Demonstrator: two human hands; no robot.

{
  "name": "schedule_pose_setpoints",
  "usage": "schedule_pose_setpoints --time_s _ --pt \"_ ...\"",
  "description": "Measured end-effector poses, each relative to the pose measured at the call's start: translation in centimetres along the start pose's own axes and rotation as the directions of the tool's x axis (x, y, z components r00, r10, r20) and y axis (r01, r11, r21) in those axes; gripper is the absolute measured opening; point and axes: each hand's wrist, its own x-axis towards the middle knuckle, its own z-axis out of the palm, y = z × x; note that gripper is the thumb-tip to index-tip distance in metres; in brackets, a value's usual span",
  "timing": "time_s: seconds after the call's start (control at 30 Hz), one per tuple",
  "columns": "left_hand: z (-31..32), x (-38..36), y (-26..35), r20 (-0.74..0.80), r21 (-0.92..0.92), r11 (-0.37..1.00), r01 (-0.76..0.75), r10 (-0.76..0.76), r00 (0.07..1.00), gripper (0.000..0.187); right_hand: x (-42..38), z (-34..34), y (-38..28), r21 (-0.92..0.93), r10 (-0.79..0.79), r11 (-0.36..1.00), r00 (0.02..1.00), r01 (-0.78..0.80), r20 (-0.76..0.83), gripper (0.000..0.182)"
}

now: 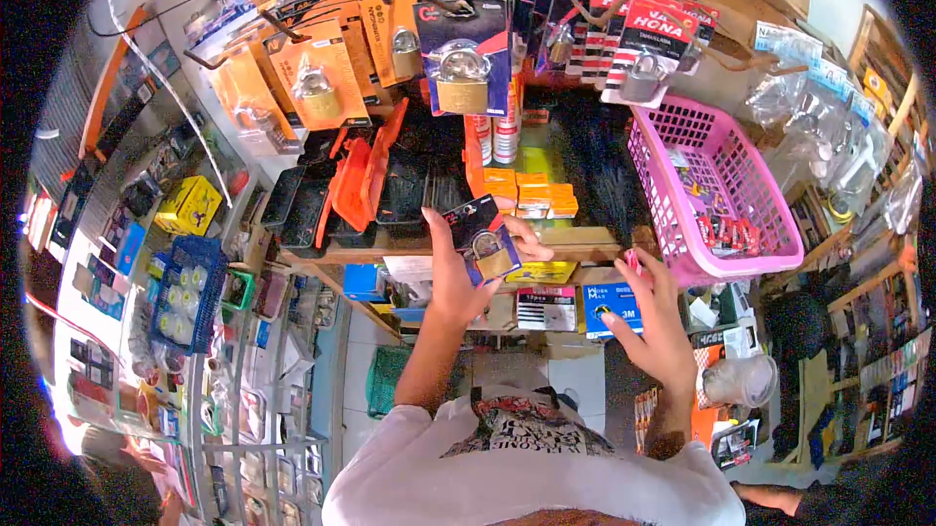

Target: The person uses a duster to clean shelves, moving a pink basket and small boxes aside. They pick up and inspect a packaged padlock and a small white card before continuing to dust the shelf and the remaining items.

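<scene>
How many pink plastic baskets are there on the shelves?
1. The pink plastic lattice basket sits on the wooden shelf at right, just above the right hand. Others may be hidden among the crowded goods.

Padlock pack [485, 241]: lower part covered by left hand [454, 277].
Shelf box labels, frame centre: too small to read.
Frame corners: black.
</scene>
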Motion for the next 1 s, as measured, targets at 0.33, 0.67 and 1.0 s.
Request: schedule_pose_setpoints --time_s 0.33,0.67,1.0 --pt "2.6 -0.1 -1.1 0.226 0.247 0.969 0.016 -0.074 0.971 0.113 4.0 5.4 -3.3 0.747 -0.162 0.664 0.971 -0.023 0.174 0.041" --pt "10.1 0.4 4.9 0.347 0.701 0.301 -0.646 0.647 0.679 0.072 10.6 1.2 -12.5 0.902 -0.092 0.347 0.966 0.258 -0.241 0.029" --pt "11.9 2.4 8.4 0.568 0.734 -0.138 -0.665 0.661 0.489 0.064 16.0 -0.4 -15.0 0.769 -0.111 0.409 0.863 0.492 -0.493 0.020"
